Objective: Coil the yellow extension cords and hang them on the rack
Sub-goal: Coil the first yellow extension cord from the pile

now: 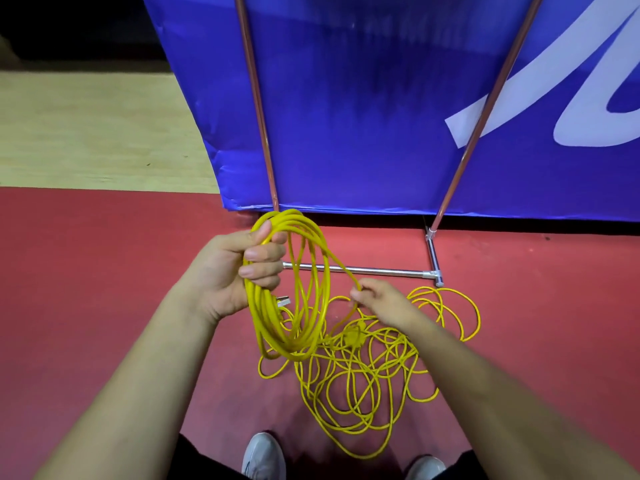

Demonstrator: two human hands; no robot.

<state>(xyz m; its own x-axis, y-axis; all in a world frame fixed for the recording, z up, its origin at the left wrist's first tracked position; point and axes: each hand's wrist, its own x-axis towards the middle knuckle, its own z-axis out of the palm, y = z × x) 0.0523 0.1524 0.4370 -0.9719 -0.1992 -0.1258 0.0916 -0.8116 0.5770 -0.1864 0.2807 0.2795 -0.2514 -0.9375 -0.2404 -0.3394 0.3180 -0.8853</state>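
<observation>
My left hand (239,268) grips a coil of several loops of yellow extension cord (304,327), held upright above the floor. A grey plug end (283,301) pokes out beside the coil, just below that hand. From the top of the coil one strand runs down to my right hand (381,299), which pinches it between thumb and fingers. Below both hands a loose tangle of yellow cord (367,386) lies spread on the red floor. The metal rack (363,270) stands just beyond, its base bar on the floor and two slanted poles rising up.
A blue banner (363,116) with white lettering hangs behind the rack's poles. The red floor (104,271) meets a pale wooden strip (86,133) at the far left. My grey shoes (263,455) show at the bottom edge, close to the cord tangle.
</observation>
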